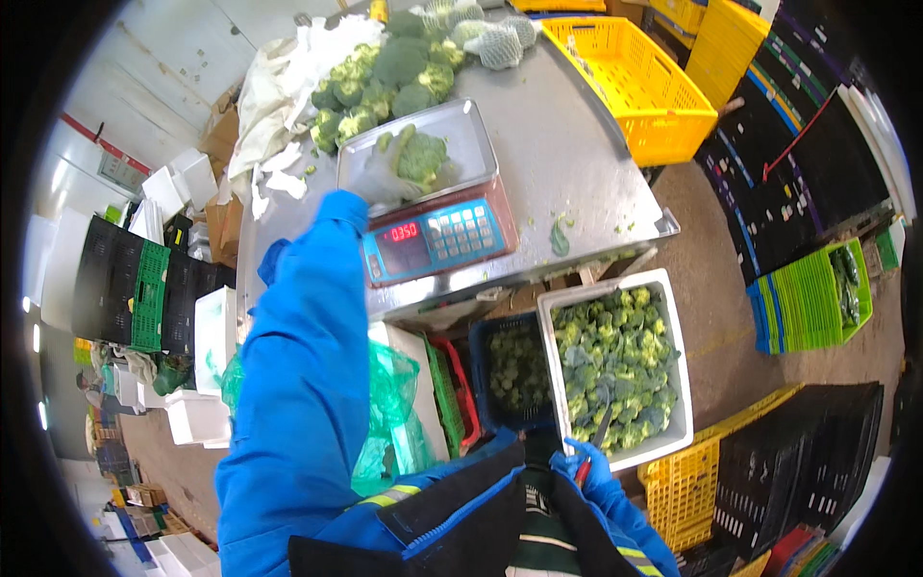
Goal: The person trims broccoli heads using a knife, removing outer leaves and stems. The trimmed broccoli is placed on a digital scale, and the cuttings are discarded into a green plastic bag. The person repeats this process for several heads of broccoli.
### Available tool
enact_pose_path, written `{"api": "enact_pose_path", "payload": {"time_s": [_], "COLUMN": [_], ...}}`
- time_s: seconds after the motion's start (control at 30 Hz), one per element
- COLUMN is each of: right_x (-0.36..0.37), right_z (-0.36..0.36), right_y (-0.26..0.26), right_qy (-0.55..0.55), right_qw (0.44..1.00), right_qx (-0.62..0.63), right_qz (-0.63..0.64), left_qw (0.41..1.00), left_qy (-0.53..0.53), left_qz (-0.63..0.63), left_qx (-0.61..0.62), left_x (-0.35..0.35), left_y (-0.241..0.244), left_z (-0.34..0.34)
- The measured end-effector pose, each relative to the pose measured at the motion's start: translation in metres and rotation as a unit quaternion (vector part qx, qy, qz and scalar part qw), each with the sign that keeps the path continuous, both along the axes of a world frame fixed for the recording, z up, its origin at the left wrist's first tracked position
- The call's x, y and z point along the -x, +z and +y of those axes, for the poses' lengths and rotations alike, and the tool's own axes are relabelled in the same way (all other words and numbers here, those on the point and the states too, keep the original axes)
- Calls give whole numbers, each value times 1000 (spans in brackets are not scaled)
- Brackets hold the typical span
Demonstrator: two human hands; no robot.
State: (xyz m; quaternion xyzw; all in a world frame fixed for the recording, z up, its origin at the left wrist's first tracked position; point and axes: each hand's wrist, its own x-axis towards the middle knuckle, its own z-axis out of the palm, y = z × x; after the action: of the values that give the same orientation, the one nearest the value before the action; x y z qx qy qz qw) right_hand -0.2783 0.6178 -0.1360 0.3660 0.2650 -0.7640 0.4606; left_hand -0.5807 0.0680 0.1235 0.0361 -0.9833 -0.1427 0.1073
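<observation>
My left hand (388, 173), in a pale glove and blurred, grips a broccoli head (422, 157) at the metal pan (472, 144) of a digital scale. Whether the head rests on the pan is hard to tell. Red digits glow on the scale's blue control panel (440, 238). Low in front of my body, my right hand (593, 469) wears a blue glove and holds a knife (603, 427) by its red handle. The blade points over a white foam box (686, 404) of cut broccoli florets (613, 360). Behind the scale, several broccoli heads (400, 61) are piled.
The scale stands on a metal table (577, 180). A yellow crate (663, 133) sits at its right edge, net-wrapped produce (497, 43) at the back. Below are a dark blue crate (479, 375) of broccoli pieces and green plastic film (393, 375). Black crates (793, 461) are stacked at right.
</observation>
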Motion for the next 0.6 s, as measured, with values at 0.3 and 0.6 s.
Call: {"api": "enact_pose_path", "payload": {"time_s": [0.3, 0.6], "right_x": [13, 22], "right_z": [9, -8], "right_y": [0, 28], "right_qy": [80, 120], "right_qw": [992, 970], "right_qx": [-76, -168], "right_qz": [56, 130], "left_qw": [607, 692], "left_qy": [27, 11], "left_qz": [151, 184], "left_qx": [-780, -698], "left_x": [41, -48], "left_y": [30, 81], "left_z": [-26, -54]}}
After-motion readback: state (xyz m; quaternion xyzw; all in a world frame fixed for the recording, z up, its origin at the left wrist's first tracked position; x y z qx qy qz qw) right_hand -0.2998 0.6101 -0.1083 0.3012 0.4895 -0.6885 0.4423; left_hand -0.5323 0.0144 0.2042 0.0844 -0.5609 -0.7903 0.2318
